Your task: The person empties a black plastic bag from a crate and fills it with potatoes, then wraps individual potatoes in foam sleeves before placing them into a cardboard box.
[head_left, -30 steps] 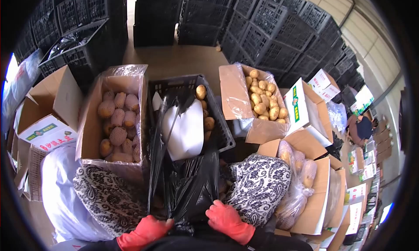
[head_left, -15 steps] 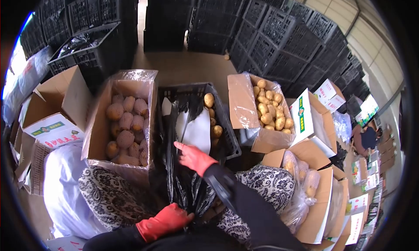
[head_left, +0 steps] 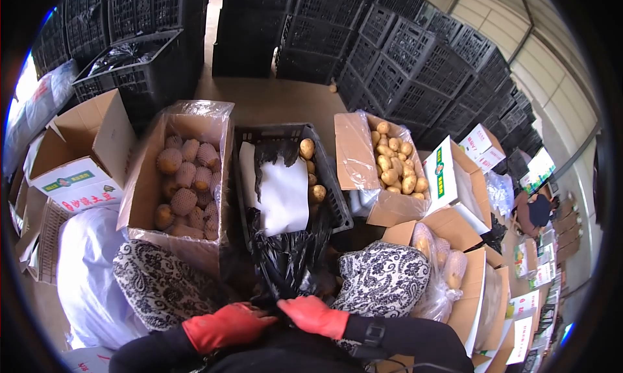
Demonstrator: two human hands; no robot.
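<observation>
In red gloves, my left hand and my right hand are close together at my lap. The fingers of both are closed on the gathered near end of a black plastic liner. This liner runs over the near edge of a black crate between my knees. Inside the crate, a white paper sheet now lies largely uncovered, with torn black plastic along its far edge. Several potatoes show at the crate's right side. The paper hides what lies beneath it.
To the left stands a carton of potatoes in foam nets. An open carton of bare potatoes is at the right. Nearer are bagged, netted potatoes. Stacked black crates line the back. A person is far right.
My right hand has come back from over the crate to beside my left hand. The black plastic has been drawn toward me, exposing more of the white paper.
</observation>
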